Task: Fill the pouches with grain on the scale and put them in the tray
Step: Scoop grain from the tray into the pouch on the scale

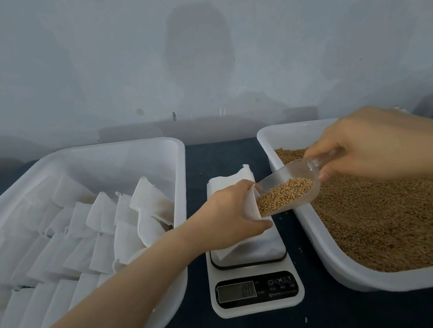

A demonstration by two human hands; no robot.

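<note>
My left hand [231, 215] grips the mouth of a white pouch [252, 207] over the white scale [254, 284], whose display shows 0.0. My right hand [366, 145] pinches the handle of a clear plastic scoop [287, 193] full of brown grain. The scoop's lip sits at the pouch's opening. More white pouch fabric [228, 184] lies on the scale's platform behind my left hand. The grain [386, 224] fills a white tray [345, 270] on the right.
A large white tray [115, 151] on the left holds several white pouches [82, 234] in rows. The scale stands on a dark table [214, 158] between the two trays. A pale wall rises behind them.
</note>
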